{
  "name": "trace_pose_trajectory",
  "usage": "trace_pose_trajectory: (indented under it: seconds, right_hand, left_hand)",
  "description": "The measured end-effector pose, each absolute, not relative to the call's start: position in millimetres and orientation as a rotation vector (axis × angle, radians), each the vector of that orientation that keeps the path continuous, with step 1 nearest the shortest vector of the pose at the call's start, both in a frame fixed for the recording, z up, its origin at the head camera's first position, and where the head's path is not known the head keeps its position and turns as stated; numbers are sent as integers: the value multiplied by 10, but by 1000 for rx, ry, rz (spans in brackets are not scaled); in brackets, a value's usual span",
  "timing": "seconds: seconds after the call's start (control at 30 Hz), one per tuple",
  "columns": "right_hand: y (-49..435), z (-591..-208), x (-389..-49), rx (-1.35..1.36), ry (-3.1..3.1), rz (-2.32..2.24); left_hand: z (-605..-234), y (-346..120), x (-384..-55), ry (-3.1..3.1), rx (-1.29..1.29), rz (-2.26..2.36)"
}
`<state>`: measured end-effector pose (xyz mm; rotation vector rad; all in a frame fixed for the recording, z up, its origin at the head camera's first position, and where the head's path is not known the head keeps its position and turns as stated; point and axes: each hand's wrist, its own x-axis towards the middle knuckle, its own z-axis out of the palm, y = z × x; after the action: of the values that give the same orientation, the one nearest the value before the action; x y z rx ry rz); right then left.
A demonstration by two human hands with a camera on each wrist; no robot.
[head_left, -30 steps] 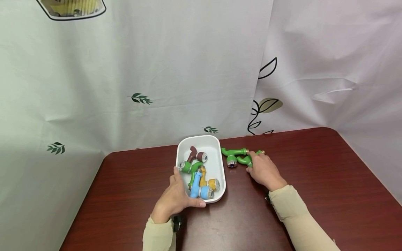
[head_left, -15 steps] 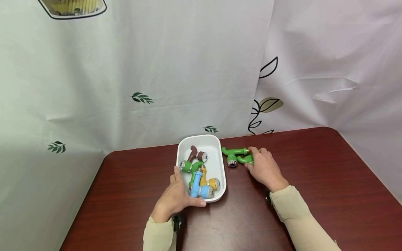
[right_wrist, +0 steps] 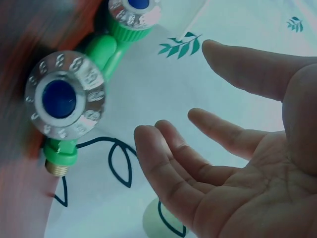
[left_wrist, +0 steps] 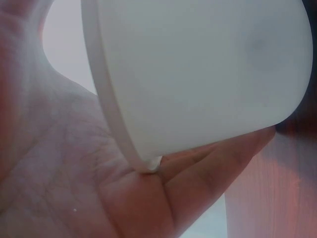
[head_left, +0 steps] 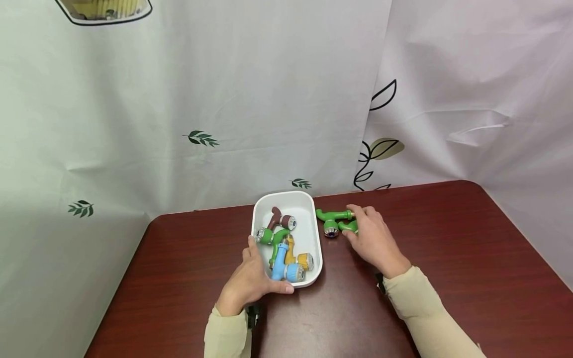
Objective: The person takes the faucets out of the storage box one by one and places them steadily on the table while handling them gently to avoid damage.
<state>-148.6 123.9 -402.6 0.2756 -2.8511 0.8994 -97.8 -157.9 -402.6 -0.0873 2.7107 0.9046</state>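
Against the near left corner of a white plastic tray (head_left: 320,248), my left hand (head_left: 246,286) rests with its thumb along the front rim and its fingers by the left side. The left wrist view shows those fingers extended along the tray's outer wall (left_wrist: 198,74). Just right of the tray lie two green taps with silver knobs: one tap (head_left: 333,217) in full view, the other (head_left: 348,226) partly hidden under my right hand (head_left: 376,241). In the right wrist view that hand's fingers (right_wrist: 168,173) are spread, apart from the nearer tap (right_wrist: 64,94), and hold nothing.
Inside the tray lie a brown tap (head_left: 282,220), a green tap (head_left: 274,238), a yellow tap (head_left: 301,259) and a blue tap (head_left: 284,268). A white curtain (head_left: 268,99) with leaf prints hangs behind the dark red table (head_left: 188,298).
My right hand has shifted slightly left and back over the right green tap, covering more of it. The left hand stays at the tray.
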Motion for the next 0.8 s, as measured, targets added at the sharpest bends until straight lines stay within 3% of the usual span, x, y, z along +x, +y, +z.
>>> trace_pose_trajectory:
  seconds: [0.8]
  right_hand:
    - [919,-4059,-1360,694,-2729,906]
  left_hand:
    - [-4022,-1585,-980,2709,-83,901]
